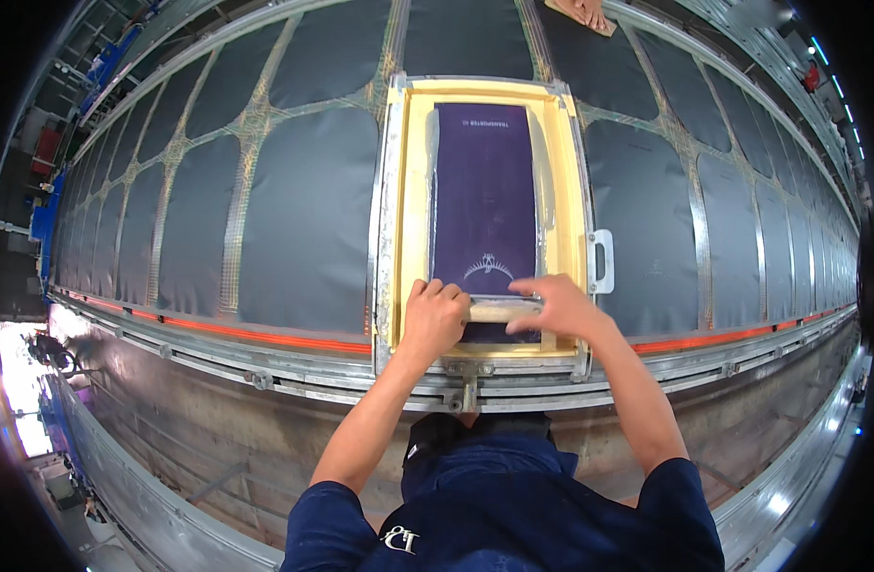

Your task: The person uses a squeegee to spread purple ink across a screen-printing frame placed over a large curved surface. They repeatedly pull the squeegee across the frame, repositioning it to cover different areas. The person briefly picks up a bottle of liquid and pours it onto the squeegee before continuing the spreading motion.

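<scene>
A framed printing screen [396, 143] with yellow inner edges lies ahead of me, around a dark purple rectangle [482, 191] with pale markings and a clear, glossy band along each long side. My left hand [437, 319] is closed on the left end of a squeegee [494, 308], which lies crosswise near the screen's lower end. My right hand [561, 305] is at the squeegee's right end, fingers spread apart, thumb low and index finger above it. A white handle [601, 262] sticks out from the frame's right side.
A long table [304, 219] with grey panels and translucent taped strips runs left and right, edged by a metal rail [265, 379] and orange strip. At the top, another person's bare hand or foot [585, 11] rests on a beige board. Machinery lines both far sides.
</scene>
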Tool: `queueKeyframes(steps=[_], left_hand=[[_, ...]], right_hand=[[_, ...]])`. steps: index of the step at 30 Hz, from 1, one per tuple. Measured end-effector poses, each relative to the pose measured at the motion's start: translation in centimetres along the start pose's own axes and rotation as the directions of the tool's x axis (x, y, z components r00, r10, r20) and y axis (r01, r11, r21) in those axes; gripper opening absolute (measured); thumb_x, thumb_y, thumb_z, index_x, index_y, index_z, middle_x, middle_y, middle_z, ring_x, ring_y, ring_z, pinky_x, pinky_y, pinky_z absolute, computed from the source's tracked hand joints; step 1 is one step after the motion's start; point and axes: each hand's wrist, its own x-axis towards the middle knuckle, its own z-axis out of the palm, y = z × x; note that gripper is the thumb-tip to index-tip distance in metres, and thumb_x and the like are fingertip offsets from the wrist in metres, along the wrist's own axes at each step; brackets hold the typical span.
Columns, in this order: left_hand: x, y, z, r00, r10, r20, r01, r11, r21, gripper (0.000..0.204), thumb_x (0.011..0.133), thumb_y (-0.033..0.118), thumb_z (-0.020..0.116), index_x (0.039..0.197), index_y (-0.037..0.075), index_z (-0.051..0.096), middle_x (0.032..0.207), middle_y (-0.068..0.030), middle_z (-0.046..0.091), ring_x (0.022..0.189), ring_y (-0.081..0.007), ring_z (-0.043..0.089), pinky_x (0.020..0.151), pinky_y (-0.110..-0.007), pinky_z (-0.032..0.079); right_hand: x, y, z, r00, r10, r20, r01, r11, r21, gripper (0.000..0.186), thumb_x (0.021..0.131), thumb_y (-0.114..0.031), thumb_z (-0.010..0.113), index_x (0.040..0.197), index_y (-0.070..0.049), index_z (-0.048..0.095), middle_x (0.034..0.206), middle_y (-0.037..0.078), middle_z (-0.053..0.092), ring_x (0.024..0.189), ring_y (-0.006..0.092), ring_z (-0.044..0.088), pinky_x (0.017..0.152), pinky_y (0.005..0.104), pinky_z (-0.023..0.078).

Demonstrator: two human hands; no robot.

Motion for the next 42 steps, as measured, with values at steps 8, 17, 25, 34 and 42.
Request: queueKeyframes(steps=[8,17,25,34,42], left_hand=[[0.1,0.1,-0.1,0.995,-0.01,0.099,0.007,1.0,0.025,0.02,0.066,0.011,0.074,0.086,0.013,0.07,0.092,-0.0026,0.069,0.091,-0.0238,0.064,0.084,-0.04,0.045],[-1.9,-1.7,-2.7,0.999,-0.046,0.01,0.046,0.998,-0.052,0.023,0.069,0.011,0.072,0.092,0.015,0.071,0.093,0.001,0.069,0.093,-0.0211,0.064,0.086,-0.04,0.043],[-9.4,-18.7,-11.0,0.995,-0.094,0.037,0.092,0.994,0.062,0.034,0.064,0.014,0.081,0.097,0.018,0.076,0.097,0.003,0.073,0.091,-0.0217,0.067,0.084,-0.041,0.045],[-21.4,-27.8,-16.9,0.998,-0.048,0.032,0.044,0.99,0.131,0.041,0.058,0.011,0.081,0.098,0.016,0.075,0.099,0.0024,0.075,0.081,-0.0222,0.065,0.079,-0.039,0.043],[-21.4,-29.1,-14.3,0.999,0.037,-0.021,-0.035,0.994,0.104,0.038,0.06,0.007,0.073,0.097,0.014,0.072,0.1,0.0021,0.072,0.081,-0.0222,0.062,0.077,-0.04,0.042]], right_hand=[[2.1,14.1,-3.5,0.525,0.485,-0.699,-0.53,0.829,0.177,0.026,0.101,-0.029,0.064,0.097,-0.004,0.065,0.09,0.016,0.069,0.084,0.0358,0.065,0.078,0.0442,0.05],[2.3,8.5,-6.5,0.517,0.415,-0.749,-0.456,0.874,0.168,0.026,0.099,-0.025,0.068,0.092,-0.001,0.062,0.085,0.014,0.066,0.074,0.0281,0.06,0.073,0.0418,0.049],[14.5,-1.7,10.4,0.524,0.307,-0.794,-0.257,0.946,0.196,0.018,0.096,-0.023,0.071,0.095,-0.006,0.067,0.094,0.016,0.072,0.087,0.038,0.071,0.076,0.0451,0.054],[22.2,-10.8,18.9,0.507,0.392,-0.767,-0.251,0.919,0.304,0.023,0.097,-0.026,0.068,0.09,-0.006,0.06,0.075,0.019,0.066,0.072,0.0433,0.067,0.065,0.0486,0.049],[22.9,-8.5,20.1,0.517,0.373,-0.77,-0.361,0.911,0.199,0.02,0.096,-0.025,0.068,0.094,-0.006,0.062,0.081,0.022,0.068,0.081,0.0486,0.067,0.07,0.0527,0.05]])
